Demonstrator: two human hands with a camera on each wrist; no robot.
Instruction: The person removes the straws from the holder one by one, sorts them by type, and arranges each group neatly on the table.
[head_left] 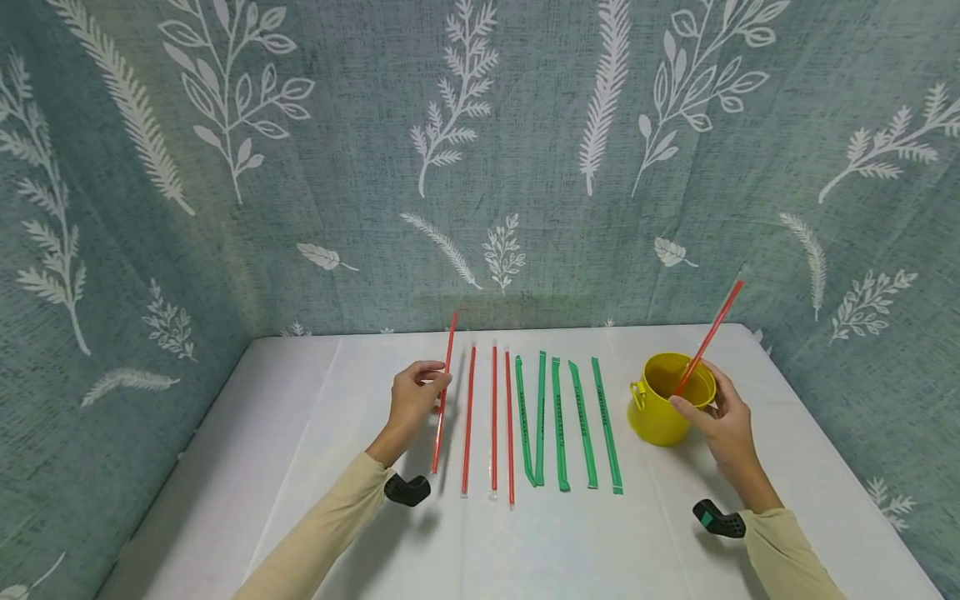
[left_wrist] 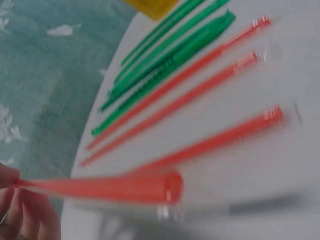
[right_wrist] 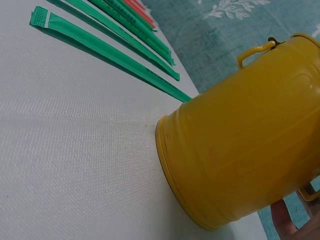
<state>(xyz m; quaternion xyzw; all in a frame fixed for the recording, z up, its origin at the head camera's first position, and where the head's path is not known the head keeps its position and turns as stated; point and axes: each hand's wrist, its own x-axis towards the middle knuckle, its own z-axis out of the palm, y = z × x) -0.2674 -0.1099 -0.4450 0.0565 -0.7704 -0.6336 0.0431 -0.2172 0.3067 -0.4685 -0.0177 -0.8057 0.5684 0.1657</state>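
Note:
My left hand [head_left: 412, 404] pinches a red straw [head_left: 438, 437] in a clear wrapper, lifted over the left end of a row. In the left wrist view that red straw [left_wrist: 125, 189] points toward the camera from the fingertips. Beside it, three red straws [head_left: 468, 425] lie side by side, then several green-wrapped straws [head_left: 560, 425]. To the right, my right hand [head_left: 723, 425] grips a small yellow bucket [head_left: 660, 421] by its near right side, thumb at the rim. Another red straw [head_left: 716, 325] leans out of the bucket.
A white cloth [head_left: 570, 550] covers the table. Behind and at both sides hangs a teal leaf-print curtain [head_left: 525, 167]. A black wrist device [head_left: 407, 490] is on the left wrist and another black device [head_left: 718, 520] on the right.

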